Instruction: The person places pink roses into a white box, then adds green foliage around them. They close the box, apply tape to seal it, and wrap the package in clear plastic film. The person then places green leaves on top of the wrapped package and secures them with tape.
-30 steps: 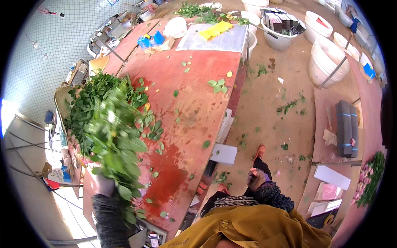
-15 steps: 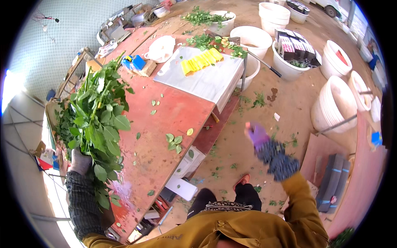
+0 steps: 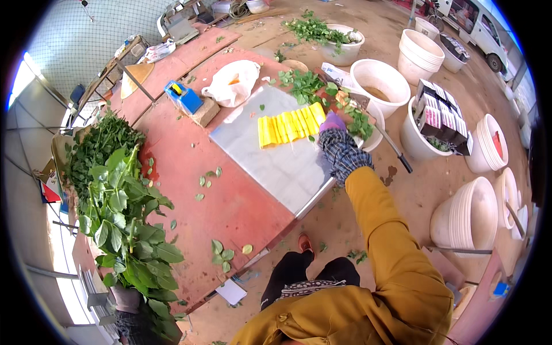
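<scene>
My gloved left hand [image 3: 126, 300] is closed around the lower part of a bunch of leafy green stems [image 3: 129, 230], held over the left edge of the red table. Leaves cover some of its fingers. At the far right, my right hand [image 3: 332, 122], in a purple glove, reaches to the right end of a row of yellow strips [image 3: 290, 126]. Its fingers are hidden, so whether it grips a strip does not show. The strips lie on a grey-white sheet [image 3: 270, 167] on the table. Beside the right hand are loose leafy cuttings [image 3: 359, 123].
A blue tape dispenser [image 3: 184, 99] sits on a block near a white plastic bag [image 3: 233, 83]. Another heap of greenery [image 3: 106, 149] lies at the table's left. White buckets [image 3: 379, 86] stand beyond the right side, with a dark-handled rod [image 3: 397, 152] jutting out. Leaves dot the red tabletop [image 3: 230, 190].
My right hand has moved from above the floor, forward and left, to the yellow strips. The left hand and its bunch have come lower and nearer in view. The view has shifted too.
</scene>
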Available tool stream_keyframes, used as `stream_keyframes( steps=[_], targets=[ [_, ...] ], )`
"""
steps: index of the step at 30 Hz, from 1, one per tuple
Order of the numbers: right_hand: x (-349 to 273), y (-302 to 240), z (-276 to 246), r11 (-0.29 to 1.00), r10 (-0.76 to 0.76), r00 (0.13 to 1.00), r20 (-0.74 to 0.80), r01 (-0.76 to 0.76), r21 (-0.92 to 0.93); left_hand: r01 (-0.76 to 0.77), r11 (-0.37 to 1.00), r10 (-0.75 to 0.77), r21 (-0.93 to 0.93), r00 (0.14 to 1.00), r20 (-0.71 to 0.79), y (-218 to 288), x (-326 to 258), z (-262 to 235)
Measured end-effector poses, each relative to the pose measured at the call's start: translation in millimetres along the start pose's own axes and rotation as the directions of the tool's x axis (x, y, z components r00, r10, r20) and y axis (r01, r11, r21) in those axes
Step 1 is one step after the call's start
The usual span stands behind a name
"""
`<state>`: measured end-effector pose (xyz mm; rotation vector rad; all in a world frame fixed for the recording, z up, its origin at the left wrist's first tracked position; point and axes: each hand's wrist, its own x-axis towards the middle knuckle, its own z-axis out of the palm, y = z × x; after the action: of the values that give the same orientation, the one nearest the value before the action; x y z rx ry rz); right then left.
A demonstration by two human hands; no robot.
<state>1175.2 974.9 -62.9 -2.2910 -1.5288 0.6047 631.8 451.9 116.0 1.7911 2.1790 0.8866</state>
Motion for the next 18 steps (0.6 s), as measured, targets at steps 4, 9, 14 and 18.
stream_keyframes(
  steps=[4, 9, 14, 18],
  targets=[
    [-39, -72, 49, 0.513, -0.304, 0.941, -0.146, 0.291, 0.808, 0.071, 0.997, -0.071, 0.002, 0.996, -0.056, 26, 45, 20],
    [-206, -147, 24, 0.314, -0.932, 0.251, 0.261, 0.203, 0.927, -0.023, 0.995, 0.028, 0.095, 0.998, -0.061, 106, 117, 39],
    [-101, 23, -31, 0.225, -0.835, 0.522, -0.175, 0.613, 0.757, -0.064, 0.973, 0.066, 0.221, 0.998, -0.003, 163, 153, 67],
    [55, 267, -49, 0.809, -0.283, 0.947, -0.149, 0.319, 0.493, 0.139, 0.874, -0.198, 0.465, 0.977, 0.08, 220, 182, 128]
  ],
)
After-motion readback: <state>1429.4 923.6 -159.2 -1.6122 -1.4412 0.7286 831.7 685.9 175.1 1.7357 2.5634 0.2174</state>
